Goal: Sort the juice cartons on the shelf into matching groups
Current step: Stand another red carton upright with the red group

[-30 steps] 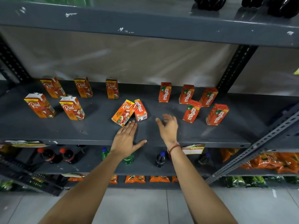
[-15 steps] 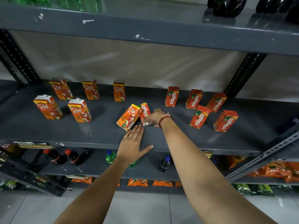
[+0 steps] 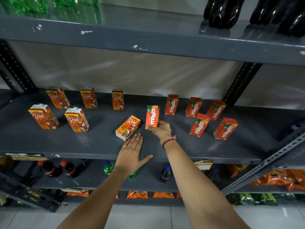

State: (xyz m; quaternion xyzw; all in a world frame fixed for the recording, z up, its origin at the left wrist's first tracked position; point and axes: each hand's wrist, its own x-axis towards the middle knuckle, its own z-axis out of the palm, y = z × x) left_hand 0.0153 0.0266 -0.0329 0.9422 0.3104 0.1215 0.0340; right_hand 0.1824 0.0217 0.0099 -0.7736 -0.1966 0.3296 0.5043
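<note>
My right hand (image 3: 160,130) grips the bottom of a red Maaza carton (image 3: 152,116) and holds it upright in the middle of the grey shelf (image 3: 92,146). Just left of it a Real carton (image 3: 128,127) lies flat and tilted. My left hand (image 3: 132,154) rests palm down with fingers apart at the shelf's front edge, its fingertips close to that lying carton. Several Real cartons (image 3: 76,119) stand upright on the left part of the shelf. Several Maaza cartons (image 3: 199,125) stand on the right part.
A shelf above carries green bottles (image 3: 49,5) and dark bottles (image 3: 222,12). The shelf below holds small cola bottles (image 3: 49,169), a green bottle (image 3: 108,167) and orange packets (image 3: 277,178). A slanted metal brace (image 3: 267,162) crosses at the right. Upright posts (image 3: 239,83) stand behind.
My right hand has taken hold of the Maaza carton that lay against the Real carton and stood it upright, a little to the right. My left hand has stayed at the shelf edge.
</note>
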